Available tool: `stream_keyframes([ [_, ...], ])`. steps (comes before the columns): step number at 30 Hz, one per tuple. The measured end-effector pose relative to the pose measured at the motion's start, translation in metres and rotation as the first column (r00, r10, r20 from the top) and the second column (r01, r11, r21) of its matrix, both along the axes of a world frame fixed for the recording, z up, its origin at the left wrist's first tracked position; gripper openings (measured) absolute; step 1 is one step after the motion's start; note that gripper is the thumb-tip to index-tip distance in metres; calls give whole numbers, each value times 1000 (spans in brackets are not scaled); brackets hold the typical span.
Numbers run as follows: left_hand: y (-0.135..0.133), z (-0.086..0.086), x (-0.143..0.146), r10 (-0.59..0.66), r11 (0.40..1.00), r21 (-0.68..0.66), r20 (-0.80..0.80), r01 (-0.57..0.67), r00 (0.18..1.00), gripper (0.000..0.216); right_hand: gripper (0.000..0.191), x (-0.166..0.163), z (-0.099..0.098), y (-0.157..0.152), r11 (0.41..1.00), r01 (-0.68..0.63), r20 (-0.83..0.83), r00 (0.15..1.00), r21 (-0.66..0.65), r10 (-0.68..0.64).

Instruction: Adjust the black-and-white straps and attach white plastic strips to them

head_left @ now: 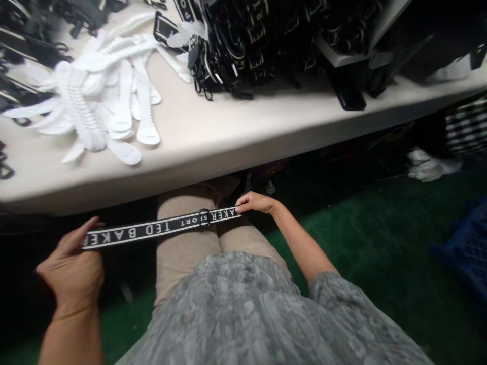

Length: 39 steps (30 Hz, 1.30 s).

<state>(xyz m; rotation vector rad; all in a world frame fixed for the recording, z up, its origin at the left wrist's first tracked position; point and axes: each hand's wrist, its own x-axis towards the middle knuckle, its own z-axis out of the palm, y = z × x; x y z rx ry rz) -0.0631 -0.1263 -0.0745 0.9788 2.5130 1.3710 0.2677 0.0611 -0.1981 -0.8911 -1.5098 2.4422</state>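
A black strap (148,229) with white lettering and white edge lines is stretched above my lap. My left hand (74,266) grips its left end between thumb and fingers. At the other end my right hand (255,202) pinches the strap, slightly farther from my body. Toward the right, a dark slide buckle (204,217) sits around the band. The lettering reads upside down from here. Both extreme ends of the strap are hidden in or behind my fingers.
A pale table (213,132) runs across in front of my knees. On it lie a pile of white strips (91,91), a heap of black lettered straps (251,45) and a dark flat object (348,94). A blue crate (464,248) stands on the green floor at right.
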Motion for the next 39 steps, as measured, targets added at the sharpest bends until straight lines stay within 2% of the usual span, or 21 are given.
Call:
stream_keyframes([
  [2, -1, -10, -7, 9, 998, 57, 67, -13, 998, 49, 38, -9, -14, -11, 997, 70, -2, 998, -22, -70],
  [5, -2, -20, -20, 95, 989, 73, 353, -129, 931, 57, 40, -22, -32, -25, 993, 115, -3, 993, -32, -115],
  [7, -2, -21, -24, 114, 984, 64, 492, -167, 863, 62, 42, -27, -39, -31, 988, 151, -10, 988, -31, -151],
  [9, -2, -18, -25, 114, 982, 68, 532, -176, 839, 64, 44, -30, -41, -33, 980, 199, -18, 980, -24, -199],
  [12, -1, -13, -21, 128, 982, 57, 512, -182, 849, 64, 53, -31, -31, -30, 983, 183, -87, 979, -11, -183],
  [15, 0, -10, -20, 127, 984, 47, 476, -169, 870, 64, 57, -36, -13, -23, 999, 13, -159, 987, 50, -5],
  [18, -1, -9, -22, 75, 992, 65, 406, -111, 911, 59, 51, -47, 0, -17, 980, -94, -78, 991, 175, 109],
  [21, -3, -7, -24, -35, 996, 86, 238, 15, 971, 50, 48, -58, 6, -13, 939, -206, 36, 978, 275, 204],
  [23, -5, -7, -25, -113, 989, 105, 129, 100, 985, 44, 48, -61, 12, -13, 935, -249, 40, 968, 252, 247],
  [25, -8, -8, -29, -154, 984, 109, 86, 144, 984, 41, 46, -57, 22, -15, 958, -226, -26, 972, 176, 234],
  [28, -14, -6, -34, -192, 980, -28, 160, 199, 968, 46, 42, -42, 50, -20, 988, -134, -149, 978, 70, 144],
  [30, -15, 2, -31, -281, 933, -166, 218, 319, 935, 53, 40, -30, 74, -23, 995, -93, -219, 971, 17, 95],
  [32, -10, 14, -18, -446, 838, -225, 245, 498, 861, 64, 38, -22, 97, -26, 996, -91, -276, 957, -15, 83],
  [35, 9, 36, 22, -704, 665, -177, 178, 726, 688, 79, 36, -22, 124, -29, 995, -97, -352, 932, -1, 90],
  [37, 26, 48, 54, -803, 574, -131, 104, 809, 587, 83, 38, -29, 137, -32, 998, -54, -405, 912, 17, 56],
  [38, 35, 53, 69, -816, 566, -85, 83, 820, 572, 74, 39, -34, 143, -34, 1000, -17, -430, 903, 14, 22],
  [39, 44, 58, 82, -797, 598, -29, 81, 801, 598, 61, 41, -39, 149, -35, 1000, 27, -453, 891, 5, -22],
])
